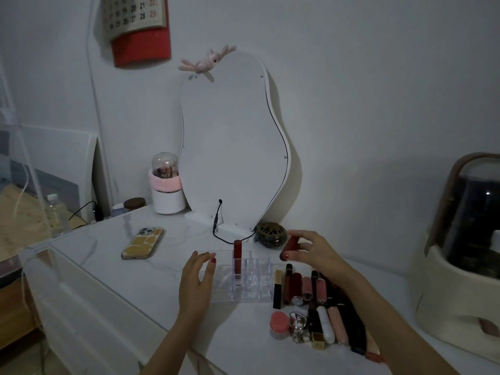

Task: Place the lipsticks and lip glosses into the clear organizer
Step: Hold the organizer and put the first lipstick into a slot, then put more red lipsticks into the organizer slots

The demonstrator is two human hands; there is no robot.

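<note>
my right hand (311,253) fingers clamp a glossy red lipstick tube (289,248); left hand (197,277), fingers spread, touches the clear ridged organizer (251,282).

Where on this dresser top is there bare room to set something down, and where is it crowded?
Bare marble lies between the phone and the clear organizer, and along the near edge in front of the left hand. Right of the organizer it is crowded: a dense cluster of lipsticks and glosses under the right hand, which holds a red lipstick.
</note>
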